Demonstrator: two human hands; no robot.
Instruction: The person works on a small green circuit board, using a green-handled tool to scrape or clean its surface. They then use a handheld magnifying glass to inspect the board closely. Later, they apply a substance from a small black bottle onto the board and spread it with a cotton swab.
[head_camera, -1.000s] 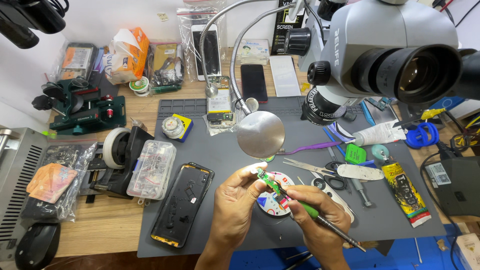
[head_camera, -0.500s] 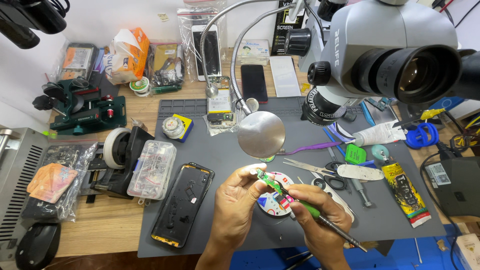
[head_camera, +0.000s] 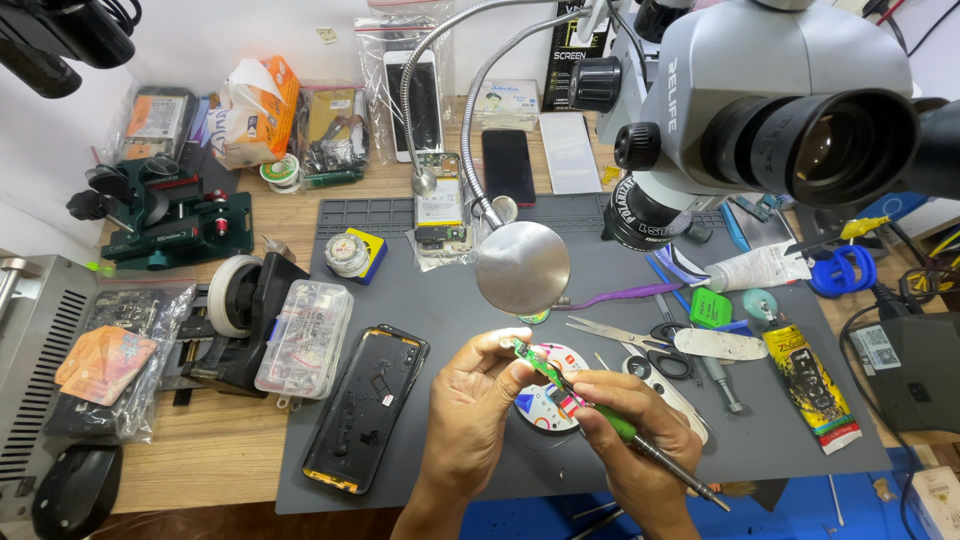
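Head view: left hand (head_camera: 478, 400) pinches a small green circuit board (head_camera: 537, 362), right hand (head_camera: 628, 440) grips a screwdriver (head_camera: 640, 442) against it — a slip could gouge it.

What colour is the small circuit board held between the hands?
Green circuit board, seen best in the head view.

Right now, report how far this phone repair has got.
Done: the phone housing lies opened and stripped on the grey mat. In hand: the left hand holds a small green circuit board while the right hand works it with a screwdriver. Left: refitting board into housing.
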